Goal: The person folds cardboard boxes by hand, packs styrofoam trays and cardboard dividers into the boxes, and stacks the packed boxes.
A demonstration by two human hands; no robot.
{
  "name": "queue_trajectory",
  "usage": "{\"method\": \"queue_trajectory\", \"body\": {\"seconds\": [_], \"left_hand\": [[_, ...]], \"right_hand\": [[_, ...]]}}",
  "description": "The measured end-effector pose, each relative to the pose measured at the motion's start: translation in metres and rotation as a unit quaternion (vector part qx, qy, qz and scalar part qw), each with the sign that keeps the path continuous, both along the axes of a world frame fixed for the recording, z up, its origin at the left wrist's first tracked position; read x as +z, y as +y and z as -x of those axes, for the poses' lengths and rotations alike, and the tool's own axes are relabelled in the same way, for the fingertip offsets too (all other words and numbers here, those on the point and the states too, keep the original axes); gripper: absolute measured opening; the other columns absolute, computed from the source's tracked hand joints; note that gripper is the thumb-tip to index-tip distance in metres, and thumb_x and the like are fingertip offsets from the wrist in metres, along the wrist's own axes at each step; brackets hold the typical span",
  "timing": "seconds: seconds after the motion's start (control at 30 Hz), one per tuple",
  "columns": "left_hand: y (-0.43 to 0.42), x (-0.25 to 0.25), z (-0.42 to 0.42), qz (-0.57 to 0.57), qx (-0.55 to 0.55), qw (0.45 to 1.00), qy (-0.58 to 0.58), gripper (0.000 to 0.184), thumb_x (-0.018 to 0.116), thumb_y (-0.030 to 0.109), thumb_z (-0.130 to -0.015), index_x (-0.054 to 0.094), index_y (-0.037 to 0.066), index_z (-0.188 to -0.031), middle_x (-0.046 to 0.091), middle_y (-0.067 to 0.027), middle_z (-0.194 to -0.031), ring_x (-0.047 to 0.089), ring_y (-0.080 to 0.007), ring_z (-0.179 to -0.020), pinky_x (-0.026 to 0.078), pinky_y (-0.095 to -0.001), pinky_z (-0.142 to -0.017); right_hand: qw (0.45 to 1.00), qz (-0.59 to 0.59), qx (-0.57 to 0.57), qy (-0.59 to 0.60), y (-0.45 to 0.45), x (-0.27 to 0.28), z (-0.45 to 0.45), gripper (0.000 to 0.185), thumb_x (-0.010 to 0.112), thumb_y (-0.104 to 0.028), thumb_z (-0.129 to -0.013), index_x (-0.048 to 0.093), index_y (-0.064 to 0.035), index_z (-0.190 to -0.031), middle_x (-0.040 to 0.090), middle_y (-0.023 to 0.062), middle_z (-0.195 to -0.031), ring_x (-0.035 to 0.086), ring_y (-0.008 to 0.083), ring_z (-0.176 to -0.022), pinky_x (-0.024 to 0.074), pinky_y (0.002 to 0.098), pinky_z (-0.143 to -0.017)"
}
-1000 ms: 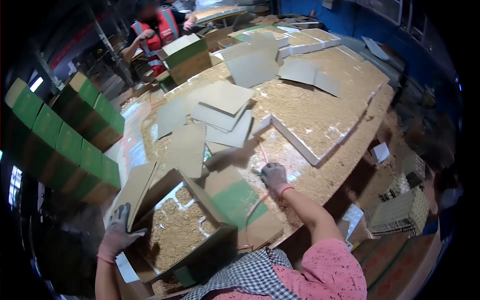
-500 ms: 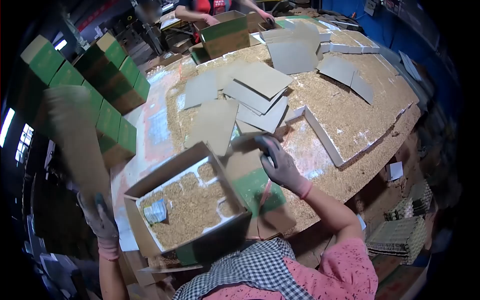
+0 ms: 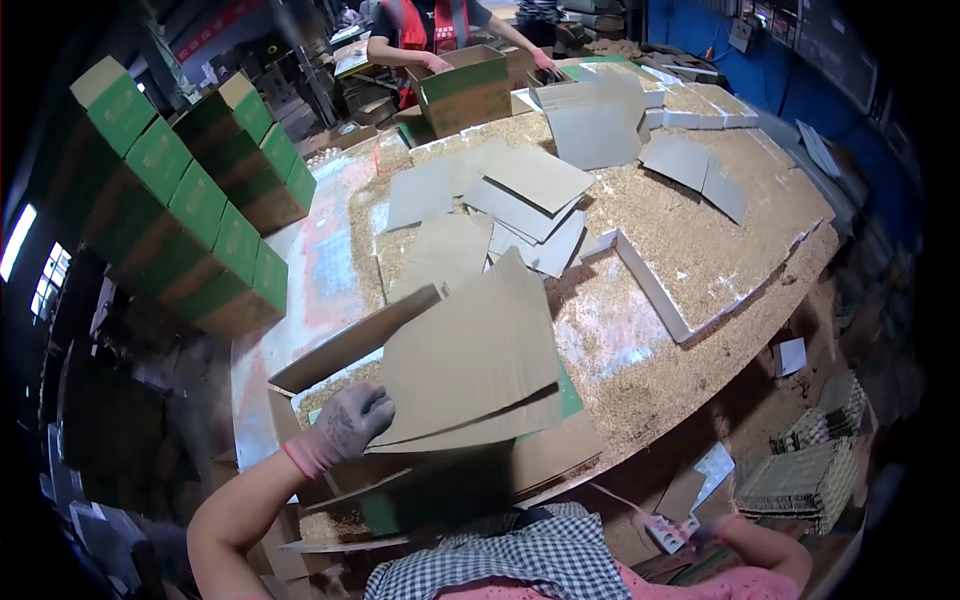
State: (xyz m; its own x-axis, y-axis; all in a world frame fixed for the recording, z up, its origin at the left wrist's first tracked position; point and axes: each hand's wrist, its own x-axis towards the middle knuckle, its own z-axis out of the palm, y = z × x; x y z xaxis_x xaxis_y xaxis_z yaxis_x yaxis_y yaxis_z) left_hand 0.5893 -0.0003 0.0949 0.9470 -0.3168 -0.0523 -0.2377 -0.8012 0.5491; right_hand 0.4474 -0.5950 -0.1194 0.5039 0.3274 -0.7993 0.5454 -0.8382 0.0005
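My left hand (image 3: 350, 422), in a grey glove with a pink cuff, is closed on the left edge of a flat cardboard sheet (image 3: 470, 340). That sheet lies tilted over the open cardboard box (image 3: 350, 345) in front of me and covers most of its contents. Filling and a white rim show at the box's uncovered left side. Low at the right, beyond the table's edge, my right hand (image 3: 705, 535) is dark and blurred, its fingers unclear. It is close to a pinkish-white piece (image 3: 668, 532) whose kind I cannot make out.
Loose cardboard sheets (image 3: 530, 180) and a white foam frame (image 3: 650, 285) lie on the filling-strewn table (image 3: 725, 250). Green-and-brown boxes (image 3: 200, 205) are stacked at left. Across the table a person (image 3: 435, 30) handles another box (image 3: 465, 95). Stacked trays (image 3: 795, 480) stand at lower right.
The cardboard sheet in my left hand has come from the left, where it stood raised, to over the box. My right hand has moved from the table down to the lower right.
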Motion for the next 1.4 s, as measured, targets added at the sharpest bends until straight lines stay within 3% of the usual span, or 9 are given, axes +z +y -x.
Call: {"method": "queue_trajectory", "body": {"seconds": [0.1,0.23,0.33,0.7,0.77,0.87,1.07,1.17,1.4], "left_hand": [[0.008,-0.007,-0.002,-0.073,-0.087,0.981,-0.156,0.015,0.057,0.017,-0.085,0.055,0.004,-0.092,0.054,-0.0159,-0.086,0.056,-0.0342,-0.079,0.047,-0.0440,-0.069],[-0.003,0.029,0.000,-0.159,-0.211,0.876,-0.405,0.028,0.064,0.007,-0.069,0.053,0.009,-0.094,0.051,-0.0120,-0.090,0.057,-0.0283,-0.078,0.051,-0.0458,-0.077],[-0.008,0.059,0.009,-0.180,-0.205,0.858,-0.434,0.032,0.063,0.004,-0.068,0.051,0.008,-0.098,0.051,-0.0125,-0.086,0.057,-0.0296,-0.077,0.052,-0.0454,-0.074],[0.034,0.086,0.055,-0.368,-0.049,0.848,-0.379,0.038,0.055,0.014,-0.079,0.055,0.003,-0.115,0.054,-0.0173,-0.118,0.053,-0.0330,-0.104,0.041,-0.0492,-0.093],[0.044,0.058,0.066,-0.414,-0.098,0.863,-0.273,0.040,0.053,0.016,-0.080,0.055,0.003,-0.119,0.054,-0.0166,-0.121,0.052,-0.0322,-0.107,0.040,-0.0489,-0.095],[0.062,-0.003,0.074,-0.495,-0.199,0.839,-0.110,0.044,0.048,0.020,-0.085,0.053,0.007,-0.127,0.051,-0.0150,-0.130,0.050,-0.0310,-0.117,0.037,-0.0495,-0.099],[0.000,0.095,0.011,-0.453,-0.168,0.824,0.295,0.081,0.063,0.046,-0.080,0.035,0.002,-0.142,0.045,-0.0213,-0.137,0.054,-0.0357,-0.114,0.045,-0.0374,-0.095],[0.018,0.055,0.007,-0.392,0.020,0.896,0.207,0.126,0.070,0.072,-0.061,0.009,0.006,-0.150,0.025,-0.0346,-0.145,0.042,-0.0445,-0.127,0.037,-0.0464,-0.104],[0.029,-0.016,0.000,-0.429,0.023,0.860,0.274,0.137,0.072,0.073,-0.057,-0.002,0.005,-0.150,0.007,-0.0344,-0.151,0.017,-0.0528,-0.137,0.019,-0.0654,-0.107]], "right_hand": [[0.926,-0.137,-0.206,-0.284,0.044,0.107,-0.056,0.058,0.054,-0.030,-0.092,0.035,-0.0016,-0.140,0.049,0.0261,-0.131,0.058,0.0363,-0.111,0.0484,0.0385,-0.093],[0.505,-0.766,-0.395,0.033,0.172,0.227,-0.189,0.073,0.053,-0.030,-0.095,0.014,-0.0012,-0.149,0.026,0.0230,-0.148,0.040,0.0278,-0.131,0.0415,0.0444,-0.101],[0.720,-0.656,-0.182,-0.134,0.251,0.280,-0.222,0.089,0.072,-0.037,-0.081,0.026,0.0078,-0.142,0.039,0.0216,-0.141,0.043,0.0277,-0.128,0.0327,0.0331,-0.109],[0.532,-0.733,-0.388,-0.172,0.189,0.190,-0.384,0.029,0.062,-0.016,-0.087,0.062,-0.0024,-0.113,0.062,0.0011,-0.095,0.056,0.0069,-0.082,0.0483,0.0223,-0.074],[0.695,-0.488,-0.349,-0.395,0.111,0.129,-0.467,0.045,0.066,-0.020,-0.082,0.055,-0.0007,-0.121,0.064,0.0110,-0.099,0.061,0.0239,-0.089,0.0501,0.0330,-0.082],[0.642,-0.382,-0.221,-0.627,0.173,0.202,-0.414,0.060,0.067,-0.021,-0.081,0.043,0.0007,-0.131,0.053,0.0247,-0.124,0.054,0.0384,-0.114,0.0425,0.0419,-0.099],[0.744,-0.546,0.293,-0.251,0.359,0.281,-0.253,0.080,0.078,-0.042,-0.070,0.044,-0.0129,-0.137,0.046,0.0205,-0.135,0.047,0.0353,-0.123,0.0428,0.0414,-0.100],[0.899,-0.260,0.308,-0.172,0.411,0.232,-0.238,0.099,0.077,-0.044,-0.067,0.026,-0.0237,-0.149,0.020,0.0222,-0.152,0.027,0.0480,-0.133,0.0321,0.0577,-0.105],[0.925,-0.220,0.290,-0.107,0.438,0.185,-0.258,0.107,0.082,-0.046,-0.061,0.024,-0.0318,-0.149,0.012,0.0207,-0.155,0.017,0.0512,-0.138,0.0265,0.0594,-0.108]]}}
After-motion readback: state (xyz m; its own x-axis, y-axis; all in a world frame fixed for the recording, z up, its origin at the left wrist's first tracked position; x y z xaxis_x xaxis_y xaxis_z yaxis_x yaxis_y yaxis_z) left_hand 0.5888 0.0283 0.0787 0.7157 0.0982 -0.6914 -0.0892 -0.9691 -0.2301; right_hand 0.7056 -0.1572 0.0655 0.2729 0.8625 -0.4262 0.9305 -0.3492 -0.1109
